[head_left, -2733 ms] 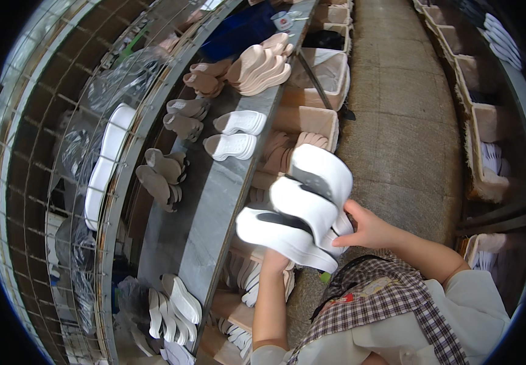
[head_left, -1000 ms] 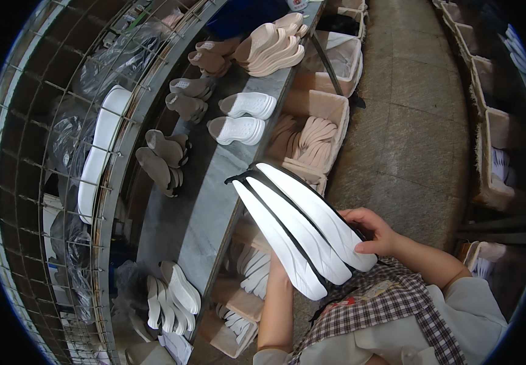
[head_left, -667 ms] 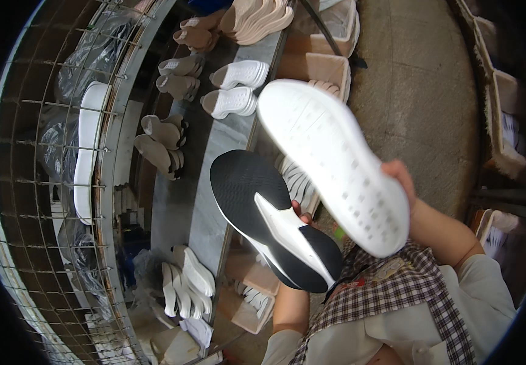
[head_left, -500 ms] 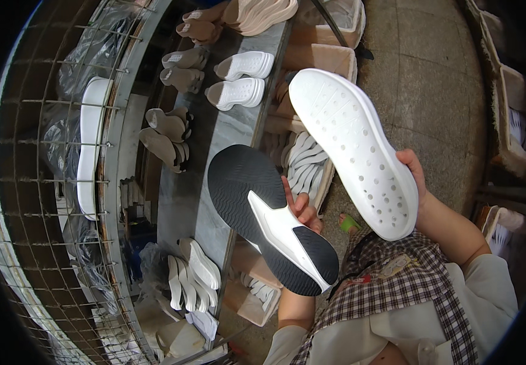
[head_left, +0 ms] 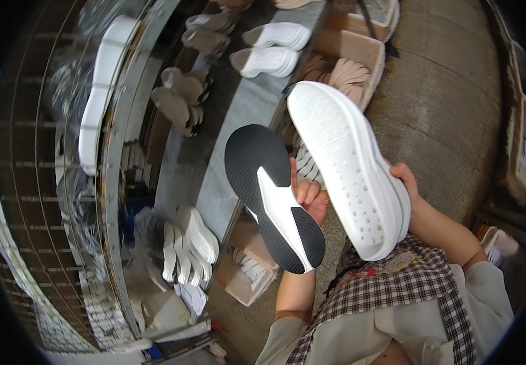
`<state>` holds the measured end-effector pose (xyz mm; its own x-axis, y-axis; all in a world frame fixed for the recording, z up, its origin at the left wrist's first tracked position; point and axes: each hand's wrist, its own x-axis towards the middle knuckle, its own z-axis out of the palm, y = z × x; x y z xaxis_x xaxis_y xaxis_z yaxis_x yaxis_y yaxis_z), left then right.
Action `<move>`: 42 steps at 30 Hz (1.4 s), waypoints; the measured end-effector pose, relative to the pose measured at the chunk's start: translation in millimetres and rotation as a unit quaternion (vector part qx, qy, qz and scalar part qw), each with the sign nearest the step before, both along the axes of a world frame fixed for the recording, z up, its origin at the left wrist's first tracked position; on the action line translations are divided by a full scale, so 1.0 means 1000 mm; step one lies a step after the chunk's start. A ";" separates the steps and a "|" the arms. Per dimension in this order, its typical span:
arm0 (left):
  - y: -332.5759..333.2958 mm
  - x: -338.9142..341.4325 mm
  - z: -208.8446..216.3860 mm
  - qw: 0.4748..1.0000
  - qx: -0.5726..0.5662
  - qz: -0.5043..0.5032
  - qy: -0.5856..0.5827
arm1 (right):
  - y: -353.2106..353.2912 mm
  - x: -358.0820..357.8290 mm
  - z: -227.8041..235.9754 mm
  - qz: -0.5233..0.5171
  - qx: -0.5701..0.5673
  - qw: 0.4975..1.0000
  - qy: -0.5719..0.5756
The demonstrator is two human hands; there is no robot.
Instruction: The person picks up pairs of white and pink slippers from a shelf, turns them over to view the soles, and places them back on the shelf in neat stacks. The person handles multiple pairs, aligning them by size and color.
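Observation:
My left hand (head_left: pixel 312 198) is closed on a shoe sole (head_left: pixel 272 188), its fingers mostly behind it. That sole shows a ridged black tread with a white middle strip, and its toe end points up and to the left. In my right hand (head_left: pixel 403 182) is a thick white shoe sole (head_left: pixel 348 164), gripped by its outer edge near the heel half. Its upper face, dotted with small round dimples, is toward me. The two soles are held side by side, apart, above the floor.
To the left, a grey bench (head_left: pixel 234 146) bears pairs of white soles (head_left: pixel 266 62), brown soles (head_left: pixel 181 100) and more white soles (head_left: pixel 190 249). Lined bins (head_left: pixel 365 82) of soles stand beside it. A wire mesh rack (head_left: pixel 114 201) holds a long white sole (head_left: pixel 106 91). More bins line the right.
The white sole in my right hand has tilted, now showing more of its side wall. The black-and-white sole has come slightly up and turned more upright. The view has shifted.

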<state>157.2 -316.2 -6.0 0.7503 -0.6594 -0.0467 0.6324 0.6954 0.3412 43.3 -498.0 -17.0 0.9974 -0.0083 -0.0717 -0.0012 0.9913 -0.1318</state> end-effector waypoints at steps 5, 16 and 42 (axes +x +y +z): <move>0.034 0.008 0.011 0.999 -0.026 0.017 0.007 | 0.020 0.022 0.006 0.064 0.029 0.997 0.025; 0.117 0.022 0.063 0.922 0.333 0.185 -0.071 | 0.118 0.101 0.028 0.196 -0.179 0.964 0.028; 0.348 0.069 0.157 0.247 0.868 0.232 -0.362 | 0.437 0.305 -0.022 0.261 -0.647 0.709 -0.100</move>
<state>225.7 32.2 150.9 0.9526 0.0477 0.3003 -0.0422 -0.9574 0.2858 348.4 -60.8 -39.5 0.8782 0.4360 -0.1965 -0.1753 -0.0888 -0.9805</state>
